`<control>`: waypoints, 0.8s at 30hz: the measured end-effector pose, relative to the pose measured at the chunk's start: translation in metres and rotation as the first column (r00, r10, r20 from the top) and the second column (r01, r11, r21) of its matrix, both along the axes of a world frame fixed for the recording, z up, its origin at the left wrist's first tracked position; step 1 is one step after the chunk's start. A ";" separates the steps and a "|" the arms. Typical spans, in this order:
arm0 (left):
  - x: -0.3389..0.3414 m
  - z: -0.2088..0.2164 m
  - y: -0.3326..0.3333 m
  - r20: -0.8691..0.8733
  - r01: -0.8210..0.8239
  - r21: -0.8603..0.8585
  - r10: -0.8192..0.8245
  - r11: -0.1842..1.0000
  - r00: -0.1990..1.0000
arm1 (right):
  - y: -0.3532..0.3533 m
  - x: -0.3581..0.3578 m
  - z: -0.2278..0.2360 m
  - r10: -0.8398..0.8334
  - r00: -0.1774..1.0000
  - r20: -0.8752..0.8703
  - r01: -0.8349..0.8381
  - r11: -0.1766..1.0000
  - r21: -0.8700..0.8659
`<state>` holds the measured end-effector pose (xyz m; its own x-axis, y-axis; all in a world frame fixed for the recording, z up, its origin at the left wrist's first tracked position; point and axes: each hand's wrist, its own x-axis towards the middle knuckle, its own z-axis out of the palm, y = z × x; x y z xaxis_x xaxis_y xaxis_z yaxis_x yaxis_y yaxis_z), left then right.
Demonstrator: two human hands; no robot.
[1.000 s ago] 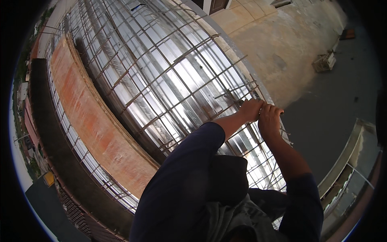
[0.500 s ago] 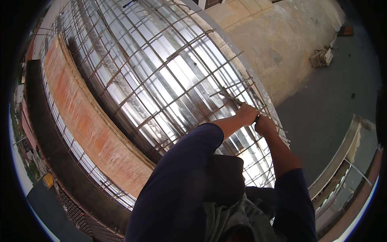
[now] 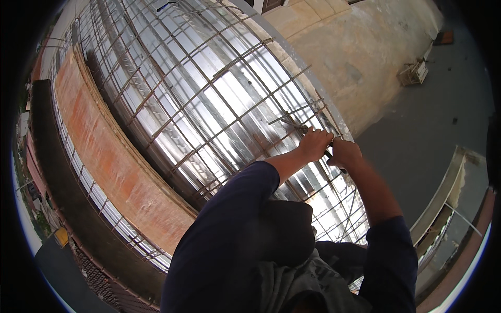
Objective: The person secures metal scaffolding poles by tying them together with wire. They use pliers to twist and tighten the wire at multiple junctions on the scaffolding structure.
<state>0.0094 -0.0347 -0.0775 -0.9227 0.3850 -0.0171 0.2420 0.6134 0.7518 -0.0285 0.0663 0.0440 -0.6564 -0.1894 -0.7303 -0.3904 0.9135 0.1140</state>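
My left hand (image 3: 315, 144) is closed around a dark metal bar (image 3: 303, 128), whose far end meets the steel rebar grid (image 3: 237, 116) near its right edge. Right beside it, my right hand (image 3: 345, 153) is wrapped around what looks like the same bar, and a short dark end pokes out below the fingers. Most of the bar is hidden by both hands, so its exact kind does not show. Under the grid lies shiny ribbed metal decking (image 3: 214, 101).
An orange-stained plywood board (image 3: 117, 161) lies on the left part of the grid. Past the deck's right edge there is a drop to a grey floor (image 3: 417, 120) with a small crate-like object (image 3: 414, 73). Rebar ends stick out along that edge.
Both hands have shifted slightly away from me, still gripping the bar. My right hand has moved farther, and its forearm has swung outward to the right.
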 end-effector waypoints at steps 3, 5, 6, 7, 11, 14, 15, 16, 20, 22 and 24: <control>-0.022 0.014 0.000 0.125 -0.081 0.011 0.079 0.997 0.989 | -0.006 0.013 0.003 0.553 0.754 -0.353 -0.466 0.830 0.306; -0.022 0.008 0.001 0.025 -0.105 0.080 0.103 0.991 0.994 | 0.001 0.006 0.000 0.624 0.659 -0.420 -0.529 0.782 0.331; -0.017 0.000 0.006 -0.039 -0.120 0.100 0.125 0.988 0.991 | -0.002 0.002 0.002 0.524 0.792 -0.314 -0.453 0.848 0.276; -0.012 0.003 0.006 -0.087 -0.129 0.123 0.140 0.984 0.986 | -0.003 -0.001 0.003 0.416 0.876 -0.243 -0.375 0.905 0.201; -0.014 0.008 0.000 0.080 -0.002 0.157 -0.011 0.988 0.997 | 0.001 -0.002 0.001 0.045 0.998 -0.039 -0.044 0.999 0.020; -0.003 -0.004 0.014 0.071 0.057 0.037 -0.059 0.998 0.996 | 0.022 0.023 -0.019 -0.076 0.995 -0.069 0.076 0.997 -0.013; 0.002 -0.012 0.020 0.056 0.064 0.003 -0.064 0.998 0.996 | 0.031 0.033 -0.032 -0.102 0.990 -0.093 0.100 0.995 -0.019; 0.007 -0.023 0.027 0.031 0.083 -0.037 -0.082 0.996 0.996 | 0.038 0.040 -0.039 -0.115 0.990 -0.085 0.111 0.993 -0.049; 0.013 -0.033 0.028 0.006 0.193 -0.112 -0.194 0.975 0.981 | 0.047 0.067 -0.066 -0.155 0.967 -0.202 0.138 0.986 -0.095; 0.014 -0.040 0.022 0.005 0.220 -0.072 -0.220 0.973 0.976 | 0.044 0.062 -0.062 -0.208 0.975 -0.078 0.198 0.973 -0.119; 0.012 -0.019 0.008 -0.273 0.126 -0.010 -0.124 0.992 0.954 | 0.044 0.049 -0.054 -0.203 0.978 0.054 0.210 0.962 -0.176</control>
<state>0.0214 -0.0269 -0.0965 -0.8364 0.4968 0.2315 0.5126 0.5594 0.6514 0.0202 0.1104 -0.0098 -0.6696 -0.1827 -0.7199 -0.1920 0.9789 -0.0699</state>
